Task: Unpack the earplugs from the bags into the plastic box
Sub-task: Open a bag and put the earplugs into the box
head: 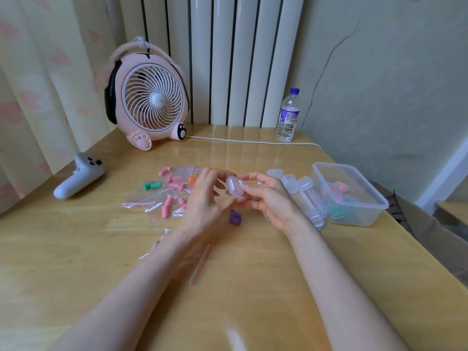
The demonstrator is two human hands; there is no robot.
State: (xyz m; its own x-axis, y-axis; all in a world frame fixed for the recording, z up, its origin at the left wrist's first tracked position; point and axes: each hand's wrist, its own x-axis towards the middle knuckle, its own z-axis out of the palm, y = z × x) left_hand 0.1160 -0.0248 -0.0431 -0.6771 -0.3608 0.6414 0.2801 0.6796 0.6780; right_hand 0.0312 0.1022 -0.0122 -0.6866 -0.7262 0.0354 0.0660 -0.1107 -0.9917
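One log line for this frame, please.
left hand + right hand: holding small clear case | purple earplugs: loose on table | plastic box: partly filled

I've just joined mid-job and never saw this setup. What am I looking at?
No machine here: one camera on a person's head looks down at their bare hands. The left hand and right hand together hold a small clear case above a wooden table. On it lie bags of coloured earplugs, loose purple earplugs, more cases and the plastic box, partly filled. Also there: a fan, a bottle and a controller.
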